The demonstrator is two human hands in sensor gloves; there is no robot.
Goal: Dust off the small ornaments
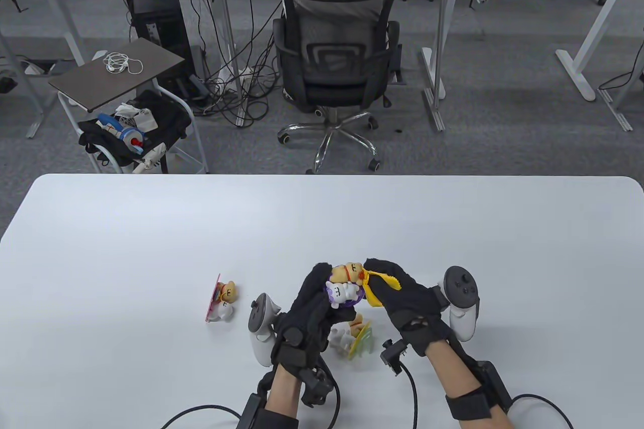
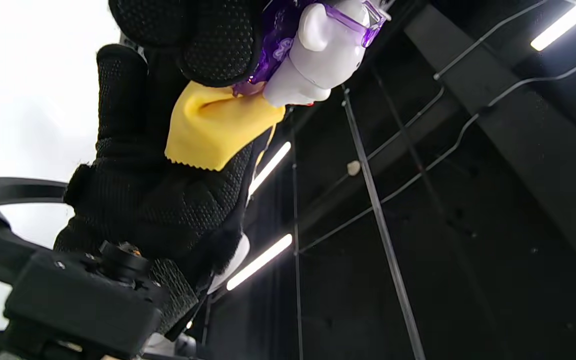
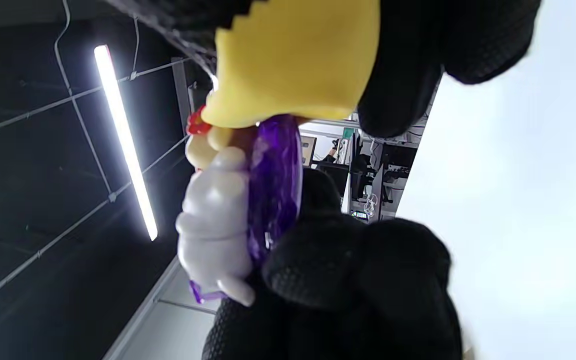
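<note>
My left hand (image 1: 314, 301) grips a small ornament (image 1: 344, 284), a tan bear and a white figure on a purple base, and holds it above the table. It also shows in the left wrist view (image 2: 318, 47) and the right wrist view (image 3: 240, 210). My right hand (image 1: 397, 293) holds a yellow cloth (image 1: 375, 288) and presses it against the ornament's right side; the cloth shows in the left wrist view (image 2: 218, 125) and the right wrist view (image 3: 293, 60). A second ornament (image 1: 221, 298) on a pink base lies on the table to the left. A third ornament (image 1: 354, 338) on a green base lies under my hands.
The white table (image 1: 151, 228) stretches wide around my hands. Beyond its far edge stand an office chair (image 1: 337, 67) with a seated person and a small cart (image 1: 126, 97) at the left.
</note>
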